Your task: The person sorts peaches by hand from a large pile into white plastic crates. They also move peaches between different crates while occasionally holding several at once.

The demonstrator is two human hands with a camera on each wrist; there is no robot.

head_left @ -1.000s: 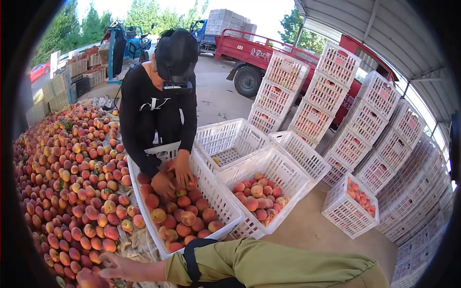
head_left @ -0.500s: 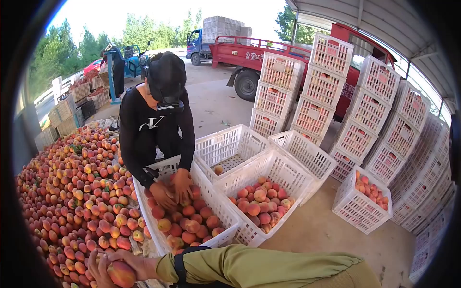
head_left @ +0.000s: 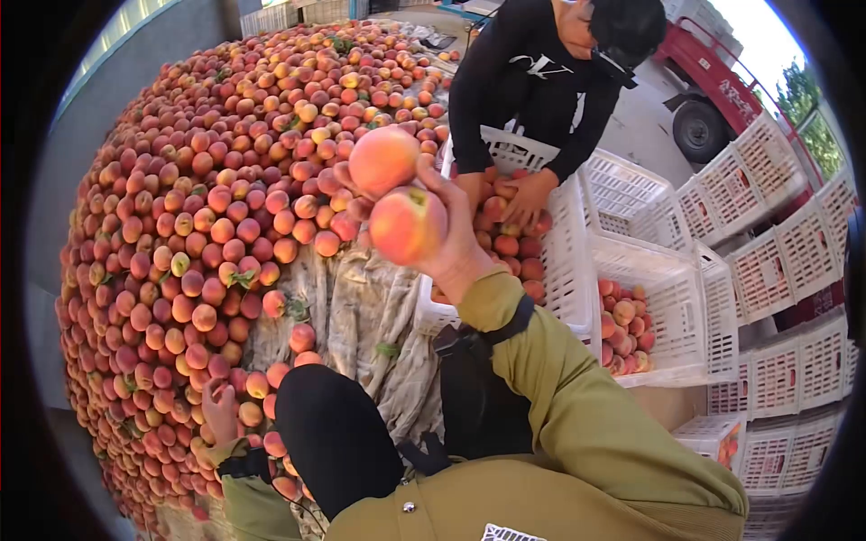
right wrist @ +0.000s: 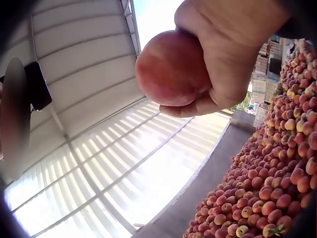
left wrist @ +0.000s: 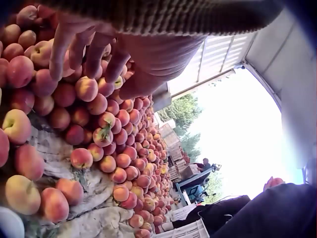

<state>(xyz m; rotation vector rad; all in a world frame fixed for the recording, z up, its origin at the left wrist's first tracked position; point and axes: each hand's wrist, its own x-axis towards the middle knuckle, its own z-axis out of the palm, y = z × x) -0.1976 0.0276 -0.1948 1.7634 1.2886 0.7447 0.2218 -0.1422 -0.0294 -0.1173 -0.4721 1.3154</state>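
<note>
In the head view my right hand (head_left: 454,236) grips two peaches, an upper one (head_left: 384,160) and a lower one (head_left: 408,225), raised above the cloth. The right wrist view shows fingers curled round one large peach (right wrist: 173,68); the other is not visible there. My left hand (head_left: 219,412) is at the near edge of the peach pile (head_left: 171,261), low in the head view. From the left wrist its fingers (left wrist: 81,47) hang spread and slightly bent over the peaches, and no peach shows gripped in them.
A crouching person in black (head_left: 532,81) has both hands in a white crate (head_left: 570,261) of peaches. Beside it stands another crate (head_left: 672,302) partly filled with peaches. Crumpled cloth (head_left: 338,307) lies beside the pile, near my knees. Stacked crates (head_left: 785,361) stand at the right.
The view has swung down and toward the pile. My right hand has risen from low at the pile's edge and now shows two peaches. My left hand has come into the head view.
</note>
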